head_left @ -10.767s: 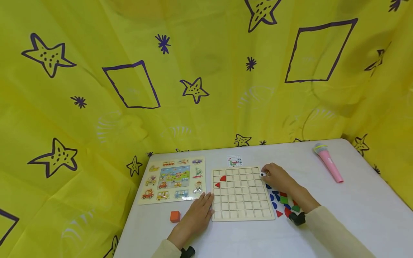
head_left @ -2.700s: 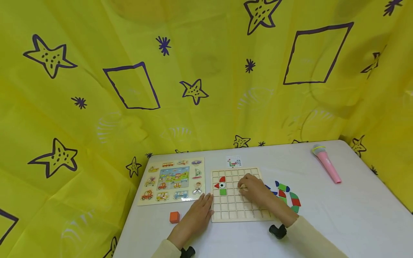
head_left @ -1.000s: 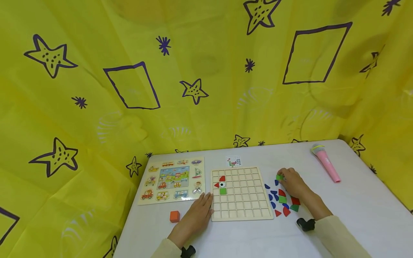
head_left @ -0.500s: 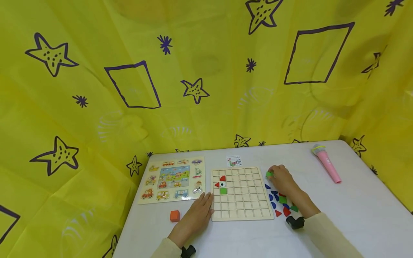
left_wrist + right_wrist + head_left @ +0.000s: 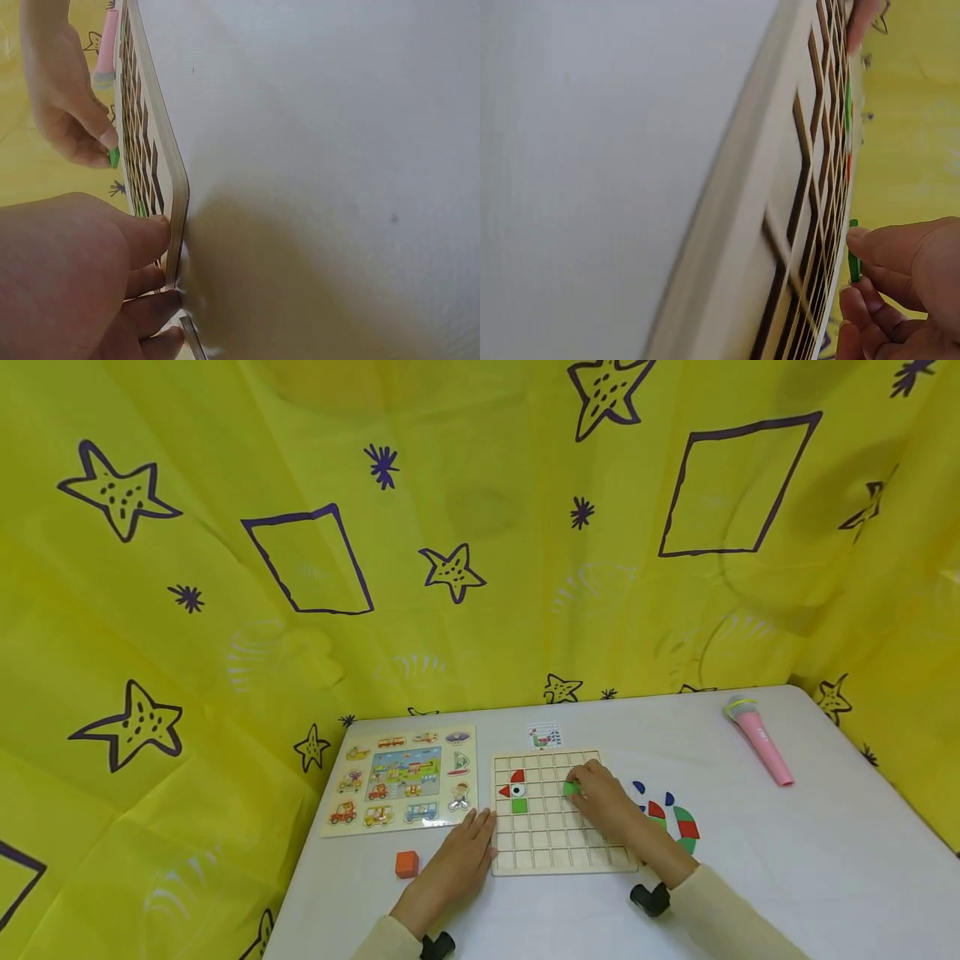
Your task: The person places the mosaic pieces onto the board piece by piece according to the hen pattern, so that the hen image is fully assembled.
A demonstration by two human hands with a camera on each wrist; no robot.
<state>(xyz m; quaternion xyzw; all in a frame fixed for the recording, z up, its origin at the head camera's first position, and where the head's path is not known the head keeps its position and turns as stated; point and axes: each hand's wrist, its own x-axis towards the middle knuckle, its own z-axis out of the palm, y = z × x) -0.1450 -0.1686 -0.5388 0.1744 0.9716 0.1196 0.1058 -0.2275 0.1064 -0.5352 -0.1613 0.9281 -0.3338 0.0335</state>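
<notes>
Board (image 5: pixel 543 839) with gridded cells lies flat, the left hand (image 5: pixel 463 852) resting with extended fingers at its left edge; the right hand (image 5: pixel 603 797) has come across from the loose pieces (image 5: pixel 687 829), thumb and finger pinching a green piece (image 5: pixel 571 788) over the grid, apparently nearer placement. It looks thin, flat-faced, partly hidden.

A white table (image 5: pixel 840 852) holds the toys. A wooden board with little squares (image 5: pixel 552 818) lies in the middle. Just behind it is a small picture card (image 5: pixel 543 736). A puzzle (image 5: pixel 405 772) and an orange block (image 5: pixel 407 864) are to its left. To its right lie red, green and blue pieces (image 5: pixel 687 830), and a pink microphone (image 5: pixel 763 747).
</notes>
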